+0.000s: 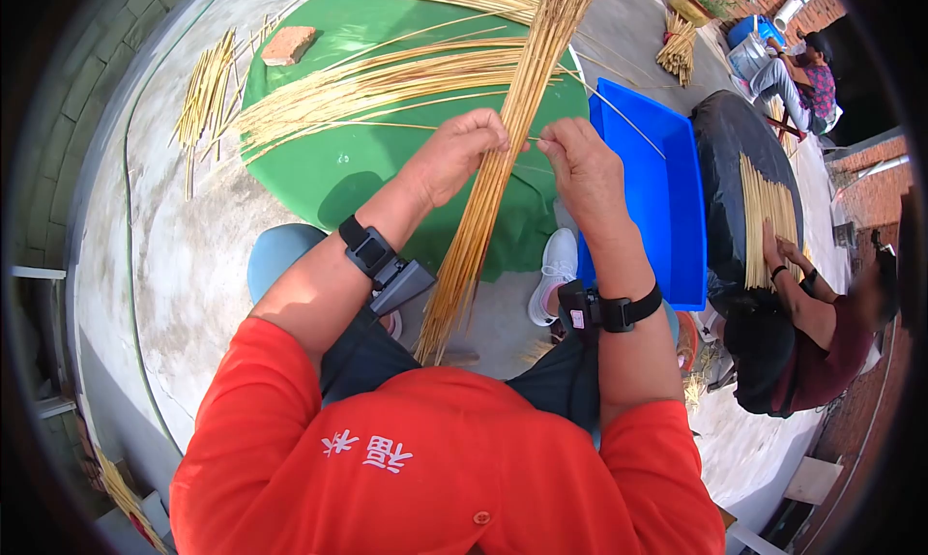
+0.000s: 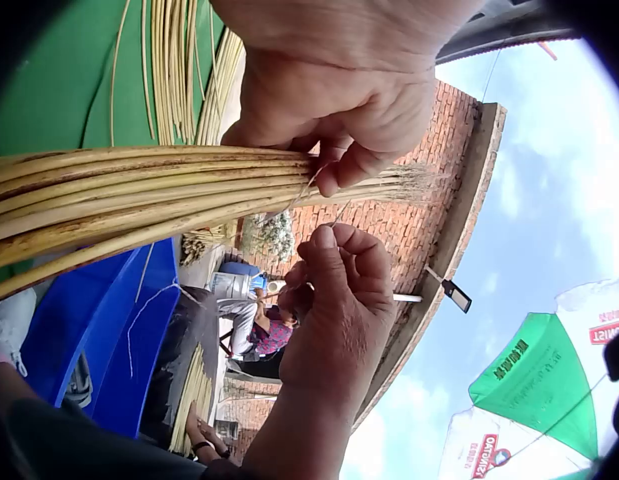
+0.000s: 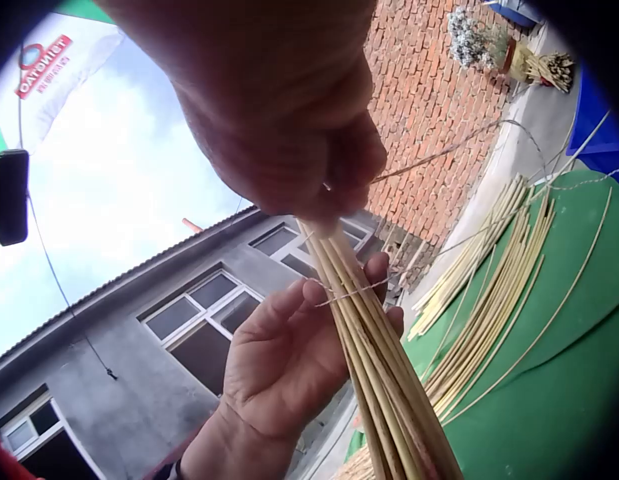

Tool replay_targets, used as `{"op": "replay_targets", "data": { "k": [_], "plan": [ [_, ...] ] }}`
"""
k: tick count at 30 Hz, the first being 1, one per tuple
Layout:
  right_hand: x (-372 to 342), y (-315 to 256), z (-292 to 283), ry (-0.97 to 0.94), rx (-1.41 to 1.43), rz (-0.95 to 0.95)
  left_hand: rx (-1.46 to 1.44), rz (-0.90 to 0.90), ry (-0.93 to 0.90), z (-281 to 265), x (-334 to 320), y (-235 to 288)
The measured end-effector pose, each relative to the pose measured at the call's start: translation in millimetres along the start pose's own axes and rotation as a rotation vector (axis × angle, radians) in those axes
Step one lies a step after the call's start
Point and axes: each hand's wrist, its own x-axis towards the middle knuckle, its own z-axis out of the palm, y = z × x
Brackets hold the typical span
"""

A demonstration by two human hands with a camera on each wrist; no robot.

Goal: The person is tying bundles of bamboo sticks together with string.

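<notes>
A long bundle of thin yellow-brown stalks [image 1: 507, 159] slants across the head view, its lower end between the knees. My left hand [image 1: 461, 154] holds the bundle near its middle, thumb and fingers around it. Just to the right, my right hand [image 1: 585, 173] pinches a thin string, fingers curled. In the left wrist view the string runs from the bundle [image 2: 139, 195] to the pinching right hand [image 2: 334, 310]. The right wrist view shows the string [image 3: 354, 292] crossing the stalks beside the left hand [image 3: 289, 365].
More stalks [image 1: 387, 81] and a brick [image 1: 288, 45] lie on a round green-covered table [image 1: 300, 183]. A blue tray [image 1: 684, 207] stands at the right. Beyond it, one person [image 1: 822, 333] handles stalks on a black surface; another person [image 1: 817, 86] sits farther back.
</notes>
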Motion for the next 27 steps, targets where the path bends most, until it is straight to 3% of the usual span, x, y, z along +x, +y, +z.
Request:
{"op": "replay_targets", "data": {
  "k": [2, 15, 20, 27],
  "plan": [
    [-2, -2, 8, -0.076, -0.048, -0.047, -0.010, 0.021, 0.008, -1, 1, -2],
    [-5, -1, 17, -0.133, -0.139, -0.150, -0.230, -0.025, 0.003, -9, 2, 4],
    [-4, 0, 19, -0.160, 0.111, -0.083, -0.199, -0.029, -0.024, -13, 3, 3],
    [-3, -1, 18, -0.189, 0.201, -0.019, -0.224, -0.040, -0.032, -14, 1, 7]
  ]
}}
